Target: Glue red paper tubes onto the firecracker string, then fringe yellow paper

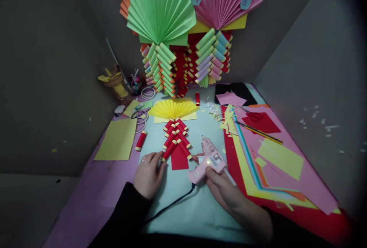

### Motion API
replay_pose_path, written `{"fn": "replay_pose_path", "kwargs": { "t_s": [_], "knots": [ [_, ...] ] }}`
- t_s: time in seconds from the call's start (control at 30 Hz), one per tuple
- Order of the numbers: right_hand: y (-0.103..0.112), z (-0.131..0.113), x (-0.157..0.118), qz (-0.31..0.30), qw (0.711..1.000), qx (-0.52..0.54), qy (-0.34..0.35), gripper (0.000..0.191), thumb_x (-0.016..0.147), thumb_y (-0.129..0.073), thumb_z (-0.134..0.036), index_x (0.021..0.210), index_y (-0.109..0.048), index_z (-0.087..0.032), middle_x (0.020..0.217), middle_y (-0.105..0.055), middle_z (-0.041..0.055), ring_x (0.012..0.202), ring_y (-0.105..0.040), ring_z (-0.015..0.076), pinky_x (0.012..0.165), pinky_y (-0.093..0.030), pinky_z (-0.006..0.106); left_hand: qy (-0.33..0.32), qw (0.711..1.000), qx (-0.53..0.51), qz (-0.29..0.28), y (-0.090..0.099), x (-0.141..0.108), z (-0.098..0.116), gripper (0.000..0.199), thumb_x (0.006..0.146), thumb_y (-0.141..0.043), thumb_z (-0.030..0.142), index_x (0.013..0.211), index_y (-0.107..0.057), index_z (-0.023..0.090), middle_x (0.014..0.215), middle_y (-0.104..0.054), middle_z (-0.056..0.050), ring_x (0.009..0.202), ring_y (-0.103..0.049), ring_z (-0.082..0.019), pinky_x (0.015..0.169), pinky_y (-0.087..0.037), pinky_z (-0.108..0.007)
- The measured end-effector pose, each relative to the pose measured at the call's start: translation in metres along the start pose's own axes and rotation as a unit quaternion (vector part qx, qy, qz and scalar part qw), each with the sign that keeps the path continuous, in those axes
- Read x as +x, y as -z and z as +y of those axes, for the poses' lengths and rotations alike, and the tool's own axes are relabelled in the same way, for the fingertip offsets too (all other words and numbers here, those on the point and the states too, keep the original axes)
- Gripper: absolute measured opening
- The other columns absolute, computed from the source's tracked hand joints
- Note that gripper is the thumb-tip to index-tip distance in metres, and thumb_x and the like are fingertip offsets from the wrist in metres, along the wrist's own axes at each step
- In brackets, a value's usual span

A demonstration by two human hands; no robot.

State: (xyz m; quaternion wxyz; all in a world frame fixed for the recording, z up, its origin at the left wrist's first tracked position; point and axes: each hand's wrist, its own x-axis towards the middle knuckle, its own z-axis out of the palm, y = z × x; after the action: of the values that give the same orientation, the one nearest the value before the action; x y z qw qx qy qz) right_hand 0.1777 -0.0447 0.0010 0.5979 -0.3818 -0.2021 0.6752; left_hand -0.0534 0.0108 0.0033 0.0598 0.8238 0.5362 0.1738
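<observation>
The table [74,209] in front of me is purple, with a pale blue sheet [177,209] spread down its middle. On the left lies a yellow sheet [116,141], a red roll [140,141] just beside it; on the right, colored papers [318,198] overlap on a red sheet [233,156].
</observation>
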Motion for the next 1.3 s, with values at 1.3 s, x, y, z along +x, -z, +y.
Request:
{"fn": "replay_pose_path", "kwargs": {
  "t_s": [1.3],
  "knots": [
    [-0.007, 0.002, 0.015, -0.015, 0.999, -0.004, -0.047, 0.06, 0.073, -0.075, -0.043, 0.126, -0.052, -0.028, 0.097, -0.07, 0.006, 0.112, -0.058, 0.0282, 0.101, -0.041, 0.051, -0.162, 0.985, 0.065, 0.007, -0.026, 0.016, 0.025, 0.019, 0.093, -0.051, 0.027, 0.104, -0.067, 0.03, 0.113, -0.07, 0.005, 0.119, -0.052, -0.025, 0.103, -0.032, -0.05]
  ]
}}
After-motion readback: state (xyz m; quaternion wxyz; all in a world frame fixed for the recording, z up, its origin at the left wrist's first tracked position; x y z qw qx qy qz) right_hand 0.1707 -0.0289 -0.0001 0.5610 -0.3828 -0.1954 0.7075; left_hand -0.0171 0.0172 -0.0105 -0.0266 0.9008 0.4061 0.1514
